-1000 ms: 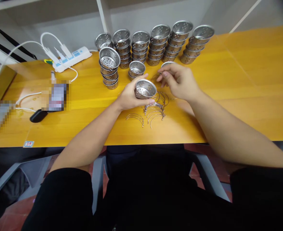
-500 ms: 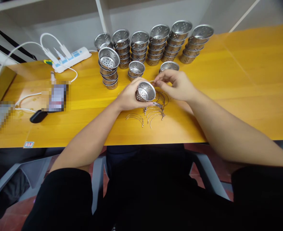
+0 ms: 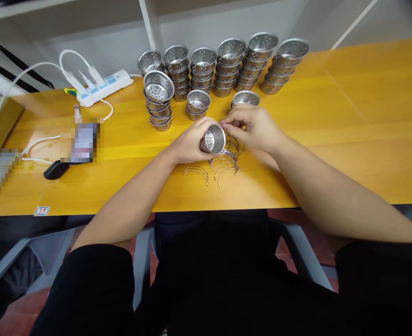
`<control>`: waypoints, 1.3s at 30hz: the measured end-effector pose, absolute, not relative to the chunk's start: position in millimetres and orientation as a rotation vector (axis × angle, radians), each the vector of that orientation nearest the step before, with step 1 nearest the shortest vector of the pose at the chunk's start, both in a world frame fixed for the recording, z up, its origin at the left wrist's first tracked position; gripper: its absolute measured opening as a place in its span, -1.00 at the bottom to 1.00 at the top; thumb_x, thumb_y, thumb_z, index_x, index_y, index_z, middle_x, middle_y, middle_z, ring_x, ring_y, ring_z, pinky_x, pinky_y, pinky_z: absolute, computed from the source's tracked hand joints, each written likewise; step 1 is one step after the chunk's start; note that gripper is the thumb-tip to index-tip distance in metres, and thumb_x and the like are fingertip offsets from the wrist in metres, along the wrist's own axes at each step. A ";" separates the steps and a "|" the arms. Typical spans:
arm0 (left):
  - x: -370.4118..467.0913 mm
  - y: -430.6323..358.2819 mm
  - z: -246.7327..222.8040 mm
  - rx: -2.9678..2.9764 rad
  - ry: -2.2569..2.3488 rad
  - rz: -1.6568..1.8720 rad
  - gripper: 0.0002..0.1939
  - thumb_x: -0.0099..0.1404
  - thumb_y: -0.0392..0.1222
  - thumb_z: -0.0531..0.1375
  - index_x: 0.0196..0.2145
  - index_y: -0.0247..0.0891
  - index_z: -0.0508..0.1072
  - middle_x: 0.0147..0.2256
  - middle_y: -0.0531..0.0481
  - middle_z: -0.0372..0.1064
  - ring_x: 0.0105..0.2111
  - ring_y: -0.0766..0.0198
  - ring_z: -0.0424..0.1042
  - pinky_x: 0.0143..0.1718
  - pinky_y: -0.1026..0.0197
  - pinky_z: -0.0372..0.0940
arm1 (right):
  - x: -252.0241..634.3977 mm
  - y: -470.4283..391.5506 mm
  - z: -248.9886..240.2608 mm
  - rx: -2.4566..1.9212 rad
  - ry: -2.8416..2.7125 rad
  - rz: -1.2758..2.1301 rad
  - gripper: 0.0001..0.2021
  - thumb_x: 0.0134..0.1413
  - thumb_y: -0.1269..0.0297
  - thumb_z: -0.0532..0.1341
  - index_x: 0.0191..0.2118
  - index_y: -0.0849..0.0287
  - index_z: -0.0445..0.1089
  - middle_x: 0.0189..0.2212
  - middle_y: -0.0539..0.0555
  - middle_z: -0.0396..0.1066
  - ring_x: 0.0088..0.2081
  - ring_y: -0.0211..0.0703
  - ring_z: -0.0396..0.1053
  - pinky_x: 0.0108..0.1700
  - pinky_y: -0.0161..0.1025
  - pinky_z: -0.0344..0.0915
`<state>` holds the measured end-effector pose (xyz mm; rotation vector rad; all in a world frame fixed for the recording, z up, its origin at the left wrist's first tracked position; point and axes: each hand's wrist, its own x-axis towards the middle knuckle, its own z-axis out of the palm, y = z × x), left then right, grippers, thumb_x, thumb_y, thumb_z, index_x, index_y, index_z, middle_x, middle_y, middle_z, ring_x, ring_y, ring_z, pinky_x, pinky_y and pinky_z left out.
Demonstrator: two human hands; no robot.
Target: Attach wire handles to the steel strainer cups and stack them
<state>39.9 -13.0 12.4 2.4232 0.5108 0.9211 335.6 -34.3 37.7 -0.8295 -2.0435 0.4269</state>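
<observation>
My left hand [image 3: 190, 142] is wrapped around a perforated metal cup [image 3: 215, 139], its mouth tilted toward me and to the right. At the cup's upper right rim, my right hand [image 3: 253, 126] is closed in a pinch. A thin wire handle was visible between those fingertips a moment ago; now only a sliver shows beside the rim. Below the cup, several curved wire handles [image 3: 226, 169] lie on the yellow table [image 3: 279, 186], and a few more [image 3: 196, 171] lie to their left. My left hand and the cup hide part of the pile.
Several stacks of perforated cups [image 3: 230, 65] stand along the back, with a nearer stack [image 3: 159, 100], a short stack [image 3: 198, 102] and another cup [image 3: 246, 97] in front. Leftward are a white power strip [image 3: 106, 86], a phone [image 3: 84, 142] and a black object [image 3: 56, 170].
The cup in my left hand has turned, its opening now facing more to the right. My right hand has shifted slightly left and down, closer to the rim.
</observation>
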 end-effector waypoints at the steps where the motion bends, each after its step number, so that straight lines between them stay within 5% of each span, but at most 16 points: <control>1: 40.8 -11.0 9.7 2.416 0.541 0.946 -0.11 0.38 0.17 0.74 0.49 -0.13 0.56 0.42 -0.30 0.65 0.48 -0.33 0.68 0.65 -0.37 0.56 | 337.0 -32.8 36.8 -0.841 -2.029 0.413 -0.76 0.64 -0.08 0.54 -0.06 -0.08 0.85 -0.27 0.14 0.60 -0.32 0.05 0.43 -0.19 0.10 0.41; 8: 40.5 17.8 -16.2 2.324 0.684 1.152 0.23 0.36 0.65 0.68 0.64 -0.06 0.37 0.41 -0.29 0.64 0.50 -0.40 0.69 0.68 -0.49 0.53 | 350.7 -18.0 26.4 -0.986 -1.873 0.484 -0.70 0.57 -0.17 0.60 0.03 -0.08 0.85 -0.21 0.16 0.68 -0.34 0.03 0.42 -0.25 0.10 0.42; 14: 35.7 31.3 -23.1 2.429 0.558 1.273 0.12 0.66 0.48 0.47 0.84 0.02 0.10 0.64 -0.35 0.38 0.69 -0.40 0.48 0.84 -0.44 0.34 | 351.0 -20.6 32.8 -1.060 -1.840 0.577 -0.51 0.52 -0.42 0.59 -0.02 -0.09 0.71 -0.45 0.01 0.40 -0.44 -0.03 0.24 -0.33 0.04 0.28; 18: 36.7 35.0 -24.5 2.442 0.624 1.296 0.20 0.61 0.52 0.51 0.86 0.04 0.10 0.66 -0.34 0.34 0.74 -0.43 0.38 0.88 -0.45 0.25 | 346.0 -23.8 35.9 -1.069 -1.765 0.657 -0.40 0.49 -0.57 0.54 0.01 -0.13 0.57 -0.48 -0.01 0.37 -0.47 -0.01 0.24 -0.36 0.03 0.21; 21: 37.0 37.5 -26.8 2.415 0.670 1.312 0.31 0.42 0.63 0.64 0.80 0.05 0.24 0.57 -0.32 0.42 0.67 -0.45 0.46 0.84 -0.50 0.31 | 342.0 -28.2 40.0 -1.076 -1.742 0.668 -0.42 0.50 -0.56 0.54 0.00 -0.15 0.53 -0.50 -0.02 0.34 -0.46 -0.01 0.20 -0.36 0.03 0.16; 25: 39.1 40.0 -31.3 2.371 0.710 1.389 0.14 0.32 0.67 0.69 0.56 0.02 0.50 0.35 -0.22 0.51 0.49 -0.37 0.59 0.72 -0.53 0.46 | 336.8 -35.0 47.1 -1.077 -1.723 0.662 -0.45 0.53 -0.55 0.51 -0.05 -0.16 0.53 -0.50 -0.02 0.29 -0.46 -0.02 0.10 -0.35 0.04 0.07; 31: 45.5 38.3 -37.1 2.223 0.680 1.326 0.18 0.44 0.75 0.57 0.60 -0.01 0.29 0.29 -0.17 0.56 0.33 -0.17 0.71 0.57 -0.40 0.59 | 332.0 -38.8 49.6 -1.024 -1.733 0.645 -0.37 0.44 -0.64 0.54 -0.09 -0.17 0.55 -0.50 -0.04 0.19 -0.45 -0.02 0.02 -0.32 0.06 0.09; 34: 45.9 34.5 -34.3 2.222 0.669 1.280 0.24 0.43 0.77 0.56 0.65 -0.02 0.24 0.36 -0.24 0.55 0.42 -0.24 0.69 0.62 -0.43 0.56 | 331.0 -40.2 50.0 -1.029 -1.715 0.636 -0.33 0.43 -0.72 0.49 -0.05 -0.19 0.55 -0.51 -0.04 0.19 -0.42 0.00 0.06 -0.30 0.08 0.16; 39: 46.2 25.6 -26.1 2.226 0.697 1.238 0.05 0.64 0.62 0.45 0.71 -0.01 0.25 0.52 -0.34 0.47 0.59 -0.33 0.58 0.72 -0.44 0.50 | 327.9 -43.6 54.0 -1.072 -1.687 0.625 -0.25 0.37 -0.87 0.38 0.01 -0.25 0.52 -0.55 -0.05 0.11 -0.39 0.06 0.04 -0.25 0.11 0.15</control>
